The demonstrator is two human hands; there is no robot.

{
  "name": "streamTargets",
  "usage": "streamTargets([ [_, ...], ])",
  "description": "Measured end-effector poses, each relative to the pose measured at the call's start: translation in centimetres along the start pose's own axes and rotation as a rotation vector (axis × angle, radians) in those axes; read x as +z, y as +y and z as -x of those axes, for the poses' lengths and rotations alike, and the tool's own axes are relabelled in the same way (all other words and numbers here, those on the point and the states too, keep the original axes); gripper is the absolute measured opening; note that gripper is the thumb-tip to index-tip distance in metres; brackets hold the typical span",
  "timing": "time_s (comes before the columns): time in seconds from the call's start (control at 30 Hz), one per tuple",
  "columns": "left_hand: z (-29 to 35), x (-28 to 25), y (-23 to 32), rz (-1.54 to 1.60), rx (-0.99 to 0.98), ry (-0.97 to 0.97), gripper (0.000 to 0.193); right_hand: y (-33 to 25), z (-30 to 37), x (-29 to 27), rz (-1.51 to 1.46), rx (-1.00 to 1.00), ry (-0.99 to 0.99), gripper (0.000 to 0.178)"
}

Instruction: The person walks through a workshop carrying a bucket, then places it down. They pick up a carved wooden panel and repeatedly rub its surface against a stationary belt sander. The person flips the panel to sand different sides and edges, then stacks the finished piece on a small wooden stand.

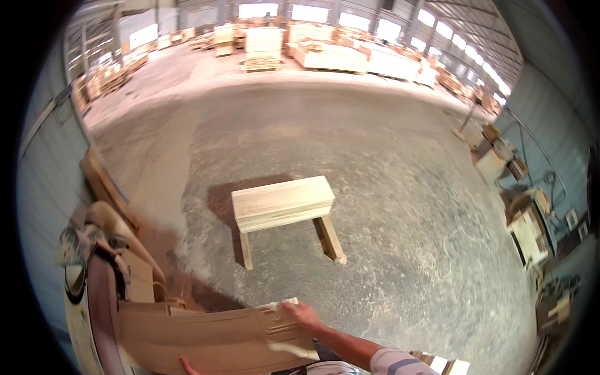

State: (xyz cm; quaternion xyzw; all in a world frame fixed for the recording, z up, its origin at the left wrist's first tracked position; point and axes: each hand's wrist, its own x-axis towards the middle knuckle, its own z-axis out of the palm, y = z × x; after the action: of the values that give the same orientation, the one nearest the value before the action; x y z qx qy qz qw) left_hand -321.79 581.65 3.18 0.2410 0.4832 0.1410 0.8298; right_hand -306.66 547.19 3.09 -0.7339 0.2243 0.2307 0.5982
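Observation:
A long brown sheet that looks like cardboard [206, 334], with creases and slots near its right end, lies across the bottom of the view. My right hand [304, 316] is closed on its far right corner, where a small whitish piece also shows. At the sheet's near edge, only a thumb or finger of my left hand [189, 366] is visible, pressed against it; the rest is hidden. The sheet's left end rests by a bench with a dark reddish edge [102, 306].
Ahead on the concrete floor [400, 206], a stack of pale boards [284, 203] sits on two wooden bearers [329, 239]. Planks [106, 187] lean along the left wall. Equipment [531, 228] lines the right wall. Large wood stacks [264, 47] stand far back.

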Motion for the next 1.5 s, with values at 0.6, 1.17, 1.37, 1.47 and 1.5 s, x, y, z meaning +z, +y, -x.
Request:
streamTargets([
  [0.6,12.5,16.0,1.9,-0.389,0.651,-0.195,0.074,0.7,-0.9,-5.0,0.043,-0.31,0.235,0.045],
  [1.17,12.9,18.0,-5.4,-1.866,0.921,-0.792,0.07,-18.7,13.3,-20.0,0.381,-1.488,0.468,0.065],
  [1.37,16.8,23.3,-5.5,-1.674,0.94,-1.182,0.042,-17.3,13.0,-23.0,0.047,-0.657,0.13,0.049],
  [1.47,18.8,25.9,-5.6,-1.861,0.765,-1.227,0.05,-11.1,10.3,-27.4,-0.059,-0.716,0.271,0.045],
  [1.5,19.0,26.1,-5.7,-1.868,0.768,-1.27,0.049,-9.4,10.2,-26.9,-0.085,-0.719,0.448,0.055],
])
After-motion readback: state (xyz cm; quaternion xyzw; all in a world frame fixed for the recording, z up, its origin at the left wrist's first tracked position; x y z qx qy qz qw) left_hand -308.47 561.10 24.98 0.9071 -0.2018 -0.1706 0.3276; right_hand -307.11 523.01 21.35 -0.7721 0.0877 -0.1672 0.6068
